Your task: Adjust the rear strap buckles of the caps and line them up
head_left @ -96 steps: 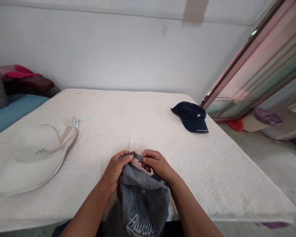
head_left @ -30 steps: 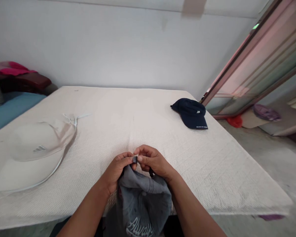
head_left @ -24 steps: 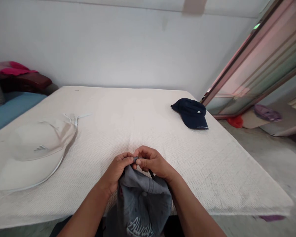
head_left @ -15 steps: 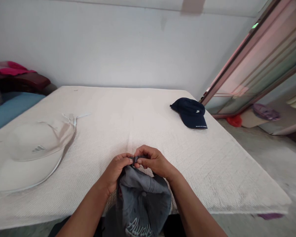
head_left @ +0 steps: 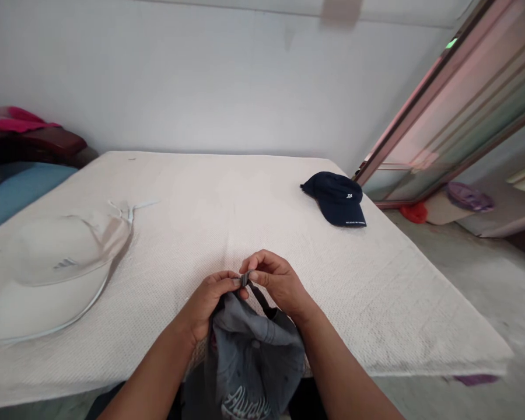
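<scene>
A grey baseball cap (head_left: 258,350) with white script lettering is at the table's near edge, its back strap towards the far side. My left hand (head_left: 207,300) pinches the left end of the cap's strap beside the buckle. With thumb and fingers, my right hand (head_left: 280,283) pinches the strap (head_left: 258,296) at the buckle (head_left: 244,280). From there the dark strap slopes down to the cap's right side. Fingers hide part of the buckle.
A cream wide-brimmed cap (head_left: 65,262) with ties lies at the left of the white-covered table (head_left: 192,192). A navy cap (head_left: 336,198) rests near the right edge. A wall (head_left: 201,81) stands behind; a sliding door (head_left: 437,99) is at the right.
My right hand has risen slightly and its fingers have shifted at the buckle. More of the strap now shows between that hand and the cap. My left hand has barely moved.
</scene>
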`<state>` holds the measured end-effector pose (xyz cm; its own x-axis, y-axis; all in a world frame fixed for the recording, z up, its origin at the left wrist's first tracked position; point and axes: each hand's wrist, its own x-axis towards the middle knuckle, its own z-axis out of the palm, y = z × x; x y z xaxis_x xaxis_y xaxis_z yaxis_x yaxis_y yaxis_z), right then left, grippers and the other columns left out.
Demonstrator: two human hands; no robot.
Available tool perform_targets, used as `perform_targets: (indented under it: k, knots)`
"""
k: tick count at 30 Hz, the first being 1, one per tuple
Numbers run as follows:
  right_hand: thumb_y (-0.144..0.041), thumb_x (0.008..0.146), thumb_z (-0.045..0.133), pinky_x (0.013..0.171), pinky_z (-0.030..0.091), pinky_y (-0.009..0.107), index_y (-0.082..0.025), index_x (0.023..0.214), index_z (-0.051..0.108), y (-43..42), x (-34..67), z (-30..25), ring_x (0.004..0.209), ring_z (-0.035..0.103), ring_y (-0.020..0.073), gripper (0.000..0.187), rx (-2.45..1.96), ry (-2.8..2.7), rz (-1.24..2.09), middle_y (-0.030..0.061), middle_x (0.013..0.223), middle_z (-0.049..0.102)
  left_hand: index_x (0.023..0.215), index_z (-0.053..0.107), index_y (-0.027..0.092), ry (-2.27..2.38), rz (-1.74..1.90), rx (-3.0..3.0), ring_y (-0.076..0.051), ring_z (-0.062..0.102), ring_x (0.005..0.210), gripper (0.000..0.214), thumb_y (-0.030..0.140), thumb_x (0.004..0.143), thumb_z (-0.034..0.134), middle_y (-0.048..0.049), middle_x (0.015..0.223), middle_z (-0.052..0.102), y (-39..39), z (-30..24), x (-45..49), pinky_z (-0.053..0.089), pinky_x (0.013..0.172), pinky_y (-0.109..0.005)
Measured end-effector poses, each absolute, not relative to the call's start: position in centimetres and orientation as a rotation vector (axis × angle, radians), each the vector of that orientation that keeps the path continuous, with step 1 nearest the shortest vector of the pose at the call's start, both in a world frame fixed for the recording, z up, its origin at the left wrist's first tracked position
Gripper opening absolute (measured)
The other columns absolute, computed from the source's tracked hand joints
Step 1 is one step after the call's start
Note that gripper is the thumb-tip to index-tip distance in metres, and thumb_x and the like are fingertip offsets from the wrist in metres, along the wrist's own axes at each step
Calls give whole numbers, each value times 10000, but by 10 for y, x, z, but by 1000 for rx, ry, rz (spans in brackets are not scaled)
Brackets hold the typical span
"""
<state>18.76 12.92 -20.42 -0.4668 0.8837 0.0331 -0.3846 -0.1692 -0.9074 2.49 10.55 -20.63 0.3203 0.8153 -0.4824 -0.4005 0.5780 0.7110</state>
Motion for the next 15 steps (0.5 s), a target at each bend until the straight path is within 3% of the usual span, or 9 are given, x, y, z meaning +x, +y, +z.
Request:
perform_targets:
  k: [5,15]
  knots:
    - [-296,735,696,572,469,281,-213,785,568,131,182,-200,608,562,133,160,-731,-1184,1726,-4,704,575,667,633,145,997,811,552,-99,522,444,72,206,685,666,-8,577,625,105,-207,26,389,462,-207]
    - [-232,732,692,648,454,278,-219,765,601,130,179,-197,692,530,130,98,-697,-1128,1636,-3,736,567,613,611,146,967,751,548,-107,514,455,118,212,709,630,-14,559,598,104,-208,24,393,474,-222]
